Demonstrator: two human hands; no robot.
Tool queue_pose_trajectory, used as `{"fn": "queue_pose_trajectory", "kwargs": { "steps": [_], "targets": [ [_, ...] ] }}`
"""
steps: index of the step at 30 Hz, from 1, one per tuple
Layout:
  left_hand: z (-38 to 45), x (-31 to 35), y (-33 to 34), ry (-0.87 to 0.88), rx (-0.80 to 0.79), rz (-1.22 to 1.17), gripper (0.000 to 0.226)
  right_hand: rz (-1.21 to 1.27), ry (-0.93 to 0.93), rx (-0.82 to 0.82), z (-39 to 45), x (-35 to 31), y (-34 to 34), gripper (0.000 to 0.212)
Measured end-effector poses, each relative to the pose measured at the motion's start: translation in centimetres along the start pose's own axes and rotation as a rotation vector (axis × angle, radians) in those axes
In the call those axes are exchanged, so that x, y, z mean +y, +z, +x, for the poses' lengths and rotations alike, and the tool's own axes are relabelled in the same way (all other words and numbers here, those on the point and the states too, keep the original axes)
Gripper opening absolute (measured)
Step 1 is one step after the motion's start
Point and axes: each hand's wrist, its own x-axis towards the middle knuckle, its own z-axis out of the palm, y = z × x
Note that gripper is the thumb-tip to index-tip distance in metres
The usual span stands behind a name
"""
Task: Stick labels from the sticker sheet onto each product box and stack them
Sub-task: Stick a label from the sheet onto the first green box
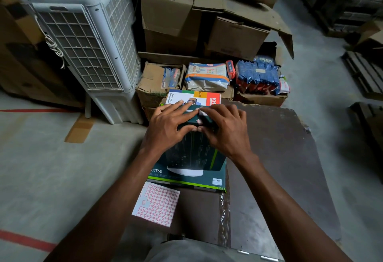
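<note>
Dark green cardboard of the upright product box (193, 147) fills the middle of the view, standing on a flat dark green box marked C1350 (186, 178), which lies on a dark brown board (279, 158). Both hands are on the upright box's top: the left hand (172, 122) lies with its fingers stretched flat over the top edge, and the right hand (224, 126) bends its fingers over the same edge, their tips near a small red-bordered white label (199, 121) that sits on the box face between the thumbs. Neither hand seems to hold anything; whether the right fingertips pinch the label I cannot tell. I judge the step in hand to be pressing a label down onto this box. Next would likely come a firm rub to seat it, then a fresh label peeled from the white sticker sheet with red-framed labels (156, 203), lying just beside the flat box's near corner, several cells already bare. Beyond the hands lies a multicoloured carton (192, 97), perhaps the next to label. Behind it, low open brown cardboard cartons (151, 85) hold a white and orange soft pack (206, 76) and blue plastic-wrapped packs (258, 75); larger corrugated boxes (186, 19) stand further back, their contents hidden.
</note>
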Motion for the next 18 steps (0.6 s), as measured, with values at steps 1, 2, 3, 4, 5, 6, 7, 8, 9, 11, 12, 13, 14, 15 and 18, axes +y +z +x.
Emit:
{"fn": "queue_pose_trajectory", "kwargs": {
  "steps": [1,2,3,4,5,6,7,8,9,11,12,13,14,15,18],
  "targets": [
    [-0.1,0.1,0.1,0.013,0.018,0.018,0.052,-0.034,-0.013,-0.061,0.3,0.1,-0.2,0.062],
    [-0.2,0.3,0.3,0.017,0.037,0.033,0.052,-0.062,-0.028,-0.13,0.5,0.2,-0.3,0.069],
    [-0.2,0.4,0.4,0.008,0.06,0.043,0.051,-0.088,-0.044,-0.196,0.6,0.1,-0.3,0.074],
    [-0.4,0.5,0.6,-0.01,0.086,0.047,0.05,-0.114,-0.061,-0.254,0.7,0.1,-0.2,0.079],
    [-0.5,0.6,0.8,-0.036,0.111,0.048,0.051,-0.139,-0.072,-0.3,0.8,0.0,-0.1,0.085],
    [-0.7,0.6,1.1,-0.059,0.131,0.048,0.053,-0.159,-0.076,-0.327,0.8,0.0,0.0,0.089],
    [-1.0,0.7,1.5,-0.075,0.148,0.05,0.056,-0.172,-0.074,-0.334,0.7,0.1,0.0,0.092],
    [-1.3,0.7,1.9,-0.088,0.165,0.049,0.061,-0.183,-0.074,-0.329,0.7,0.1,0.0,0.093],
    [-1.7,0.7,2.3,-0.103,0.191,0.042,0.067,-0.196,-0.076,-0.318,0.6,0.2,0.0,0.093],
    [-2.6,0.9,3.0,-0.152,0.264,0.003,0.079,-0.211,-0.079,-0.307,0.5,0.2,0.0,0.088],
    [-3.0,1.0,3.2,-0.185,0.297,-0.03,0.088,-0.21,-0.078,-0.305,0.5,0.2,0.0,0.084],
    [-3.4,1.1,3.4,-0.233,0.322,-0.091,0.1,-0.205,-0.074,-0.3,0.5,0.2,0.1,0.081],
    [-3.8,1.1,3.6,-0.302,0.343,-0.198,0.113,-0.2,-0.07,-0.294,0.5,0.1,0.1,0.078],
    [-4.1,1.1,3.7,-0.397,0.349,-0.343,0.125,-0.199,-0.066,-0.288,0.5,0.0,0.1,0.076],
    [-5.0,0.9,4.0,-0.657,0.189,-0.696,0.136,-0.2,-0.069,-0.268,0.6,-0.1,0.0,0.074]
  ]
}}
